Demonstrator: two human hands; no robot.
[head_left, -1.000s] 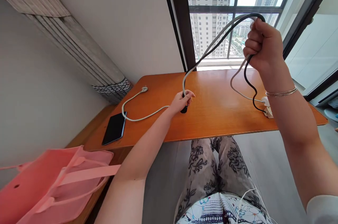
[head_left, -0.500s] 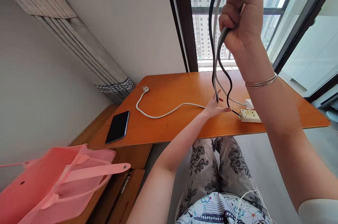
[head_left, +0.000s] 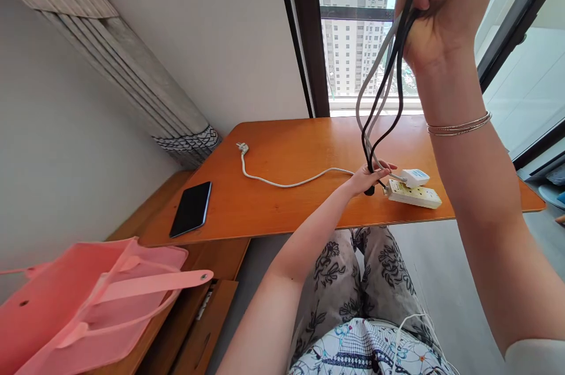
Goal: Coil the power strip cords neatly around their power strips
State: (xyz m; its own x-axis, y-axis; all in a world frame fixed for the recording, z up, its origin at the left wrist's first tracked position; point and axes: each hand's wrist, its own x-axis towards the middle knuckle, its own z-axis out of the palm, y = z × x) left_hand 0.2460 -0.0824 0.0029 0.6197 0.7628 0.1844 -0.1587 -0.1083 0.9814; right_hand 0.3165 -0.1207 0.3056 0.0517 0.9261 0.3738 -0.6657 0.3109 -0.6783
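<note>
The tabletop [head_left: 282,142] is orange-brown wood with a smooth, faintly glossy finish. Toward 2 o'clock, the black cord [head_left: 399,63] and grey cord [head_left: 362,92] look like smooth, rubbery plastic with a low sheen. At 3 o'clock, the power strip [head_left: 414,195] and white adapter [head_left: 415,177] look like hard, smooth plastic; the thin bracelet [head_left: 459,128] is shiny metal. At 8 o'clock, the pink bag [head_left: 57,304] appears soft, smooth and matt, its strap bearing a small metal stud [head_left: 203,276]; the dark tablet screen [head_left: 190,210] is glossy. The curtain [head_left: 115,57] at 10 o'clock is matt, pleated cloth, the trousers [head_left: 338,281] at 5 o'clock creased, patterned cloth
</note>
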